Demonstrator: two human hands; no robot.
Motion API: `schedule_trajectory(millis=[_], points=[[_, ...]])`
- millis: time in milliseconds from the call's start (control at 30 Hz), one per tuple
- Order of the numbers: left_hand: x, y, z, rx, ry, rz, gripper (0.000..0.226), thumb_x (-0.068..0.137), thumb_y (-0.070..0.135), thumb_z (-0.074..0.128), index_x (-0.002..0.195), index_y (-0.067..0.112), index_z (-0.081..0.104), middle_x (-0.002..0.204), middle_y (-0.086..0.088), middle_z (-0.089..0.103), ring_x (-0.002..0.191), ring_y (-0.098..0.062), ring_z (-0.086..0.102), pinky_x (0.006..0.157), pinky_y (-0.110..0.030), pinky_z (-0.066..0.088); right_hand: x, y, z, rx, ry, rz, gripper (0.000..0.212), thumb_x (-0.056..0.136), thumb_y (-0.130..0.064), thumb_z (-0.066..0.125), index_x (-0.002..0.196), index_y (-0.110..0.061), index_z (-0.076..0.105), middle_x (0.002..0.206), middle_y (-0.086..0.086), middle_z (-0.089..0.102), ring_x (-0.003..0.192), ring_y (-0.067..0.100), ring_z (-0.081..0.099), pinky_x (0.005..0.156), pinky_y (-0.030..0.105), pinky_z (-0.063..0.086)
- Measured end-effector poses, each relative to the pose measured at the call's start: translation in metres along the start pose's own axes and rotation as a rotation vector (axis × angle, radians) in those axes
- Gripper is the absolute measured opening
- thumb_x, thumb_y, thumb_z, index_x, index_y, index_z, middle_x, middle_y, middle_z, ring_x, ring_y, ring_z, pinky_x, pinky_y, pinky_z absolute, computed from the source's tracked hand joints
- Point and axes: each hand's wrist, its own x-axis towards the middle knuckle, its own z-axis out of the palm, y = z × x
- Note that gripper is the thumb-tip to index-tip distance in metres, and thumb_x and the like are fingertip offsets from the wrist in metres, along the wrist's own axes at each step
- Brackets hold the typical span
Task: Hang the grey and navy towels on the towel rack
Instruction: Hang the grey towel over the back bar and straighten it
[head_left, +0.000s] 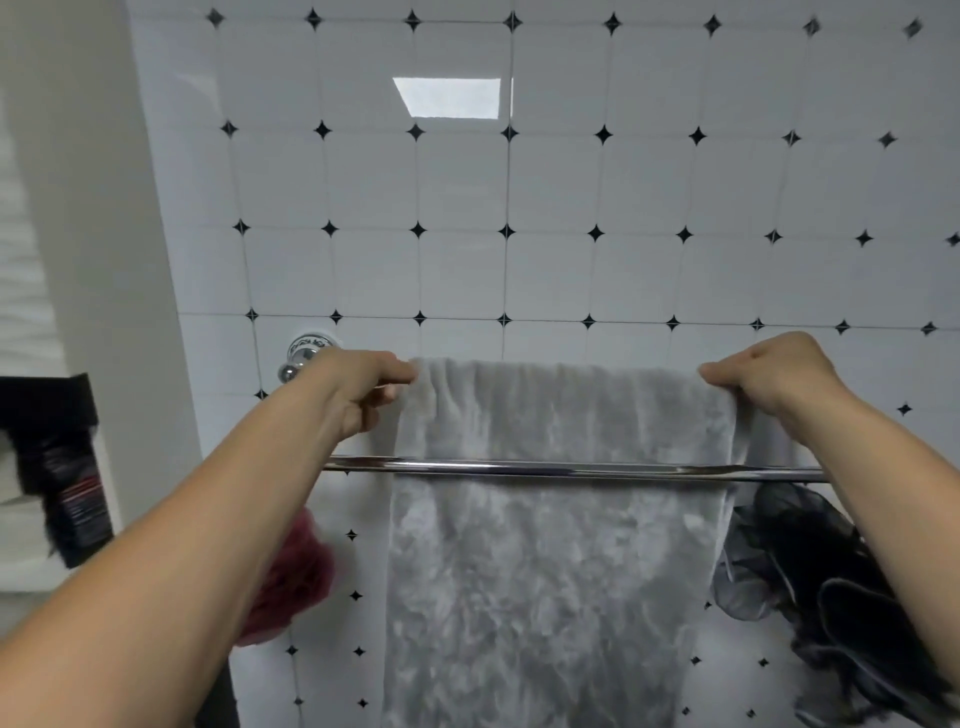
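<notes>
The grey towel (550, 545) hangs over the back bar of a chrome towel rack, behind its front bar (571, 469). The rack's round wall mount (306, 353) shows at the left. My left hand (358, 387) pinches the towel's top left corner. My right hand (769, 371) grips the top right corner. Both hands are at the height of the back bar, which the towel hides. No navy towel is visible.
The wall behind is white tile with small black diamonds. A red mesh sponge (293, 577) hangs below my left forearm. A black mesh sponge (810, 571) hangs at the right under the rack. A dark bottle (67, 483) stands on a ledge at the left.
</notes>
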Motion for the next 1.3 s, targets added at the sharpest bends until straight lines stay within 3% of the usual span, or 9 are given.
schedule_trajectory(millis=[100, 200, 300, 533, 733, 900, 1000, 1200, 1300], points=[[-0.005, 0.005, 0.003, 0.06, 0.042, 0.071, 0.023, 0.079, -0.006, 0.066, 0.073, 0.015, 0.057, 0.04, -0.001, 0.049, 0.02, -0.003, 0.03, 0.032, -0.005, 0.017, 0.0, 0.001, 0.0, -0.01, 0.013, -0.025, 0.021, 0.063, -0.027, 0.087, 0.073, -0.013, 0.074, 0.095, 0.012, 0.074, 0.101, 0.035, 0.064, 0.102, 0.051, 0.044], [-0.002, 0.007, -0.005, 0.058, 0.105, 0.14, 0.021, 0.086, -0.007, 0.057, 0.076, 0.011, 0.053, 0.059, -0.012, 0.053, 0.018, -0.005, 0.026, 0.033, -0.006, 0.017, 0.003, 0.007, -0.009, 0.043, 0.071, -0.05, 0.019, 0.064, -0.022, 0.088, 0.071, -0.016, 0.072, 0.089, 0.007, 0.074, 0.094, 0.028, 0.067, 0.088, 0.038, 0.051], [0.01, 0.003, -0.018, 0.105, 0.137, 0.191, 0.03, 0.089, -0.008, 0.046, 0.066, 0.012, 0.042, 0.045, -0.009, 0.059, 0.02, -0.007, 0.025, 0.037, -0.01, 0.018, 0.01, 0.01, -0.018, 0.134, 0.124, -0.041, 0.02, 0.063, -0.018, 0.088, 0.07, -0.016, 0.07, 0.087, 0.009, 0.073, 0.092, 0.031, 0.07, 0.088, 0.047, 0.056], [0.024, -0.02, -0.034, 0.26, 0.09, 0.258, 0.048, 0.073, -0.015, 0.072, 0.06, 0.017, 0.037, 0.055, -0.003, 0.038, 0.028, -0.01, 0.027, 0.035, -0.012, 0.02, 0.006, 0.018, -0.019, 0.151, 0.136, -0.005, 0.02, 0.066, -0.018, 0.087, 0.073, -0.016, 0.069, 0.073, 0.005, 0.071, 0.06, 0.015, 0.063, 0.056, 0.025, 0.048], [0.022, -0.031, -0.03, 0.191, 0.012, 0.196, 0.016, 0.079, -0.012, 0.066, 0.078, 0.004, 0.064, 0.043, -0.001, 0.05, 0.033, -0.01, 0.035, 0.035, -0.012, 0.026, 0.002, 0.024, -0.016, 0.119, 0.156, -0.031, 0.019, 0.066, -0.023, 0.087, 0.066, -0.017, 0.069, 0.065, 0.001, 0.069, 0.06, 0.016, 0.061, 0.067, 0.035, 0.055], [0.019, -0.027, -0.022, 0.023, -0.143, -0.016, 0.024, 0.095, 0.008, 0.047, 0.074, 0.016, 0.056, 0.05, 0.004, 0.052, 0.029, -0.005, 0.029, 0.035, -0.01, 0.014, 0.004, 0.029, -0.011, 0.128, 0.111, -0.055, 0.017, 0.066, -0.022, 0.086, 0.065, -0.015, 0.071, 0.067, 0.003, 0.071, 0.066, 0.023, 0.067, 0.08, 0.05, 0.06], [0.017, -0.022, -0.02, 0.038, -0.199, -0.044, 0.021, 0.096, 0.018, 0.054, 0.075, 0.021, 0.054, 0.046, 0.008, 0.041, 0.029, -0.004, 0.02, 0.035, -0.01, 0.01, 0.005, 0.03, -0.011, 0.124, 0.092, -0.059, 0.015, 0.066, -0.017, 0.086, 0.068, -0.014, 0.071, 0.066, 0.002, 0.068, 0.064, 0.023, 0.064, 0.082, 0.052, 0.059], [0.015, -0.009, -0.014, 0.098, -0.089, -0.04, 0.024, 0.083, 0.014, 0.068, 0.07, 0.021, 0.05, 0.037, 0.01, 0.03, 0.029, -0.006, 0.017, 0.036, -0.014, 0.013, 0.006, 0.027, -0.01, 0.104, 0.097, -0.067, 0.018, 0.069, -0.012, 0.084, 0.073, -0.017, 0.068, 0.077, 0.009, 0.069, 0.068, 0.028, 0.062, 0.081, 0.049, 0.056], [0.017, 0.003, -0.017, 0.107, -0.031, 0.012, 0.009, 0.081, 0.01, 0.068, 0.087, 0.013, 0.063, 0.055, 0.003, 0.051, 0.028, -0.007, 0.016, 0.037, -0.015, 0.014, 0.01, 0.026, -0.016, 0.115, 0.151, -0.054, 0.018, 0.068, -0.013, 0.084, 0.073, -0.018, 0.068, 0.077, 0.009, 0.07, 0.067, 0.027, 0.063, 0.078, 0.043, 0.056]])
